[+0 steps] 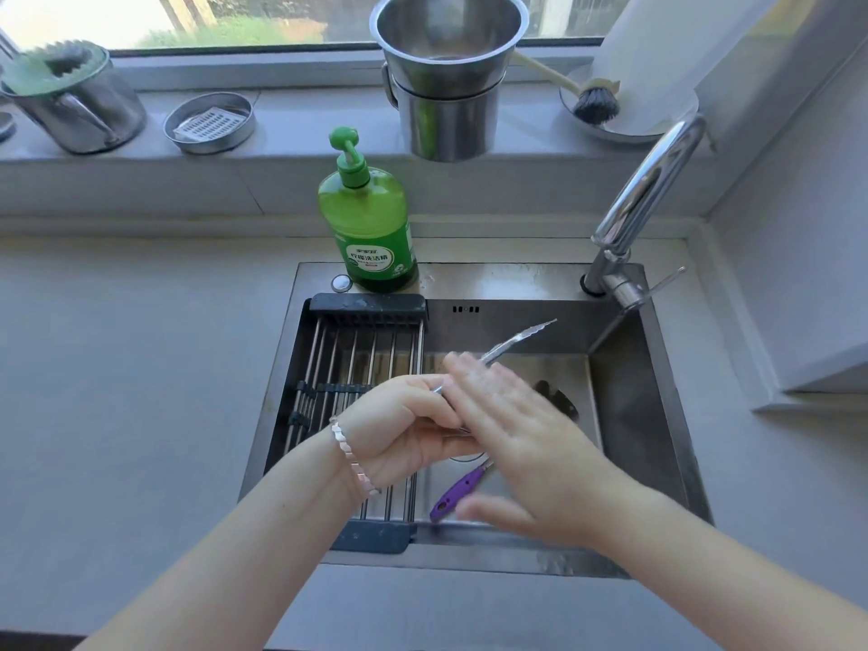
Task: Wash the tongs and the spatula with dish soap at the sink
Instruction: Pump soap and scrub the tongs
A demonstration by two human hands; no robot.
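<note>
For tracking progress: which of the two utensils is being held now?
The metal tongs, gripped by the left hand; the purple-handled spatula lies in the sink.

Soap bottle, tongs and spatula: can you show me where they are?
soap bottle [371, 218], head view, on its green body.
tongs [516, 339], head view, on the bare metal end.
spatula [458, 491], head view, on its purple handle.

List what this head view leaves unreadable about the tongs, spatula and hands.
Slim steel tongs: head view, handle end hidden inside the gripping left hand and under the flat right hand; only tips show.
Purple-handled spatula: head view, the right hand covers its middle, so its blade is unconfirmed.
Right hand's fingertips: head view, motion blur; suds cannot be judged.
</note>
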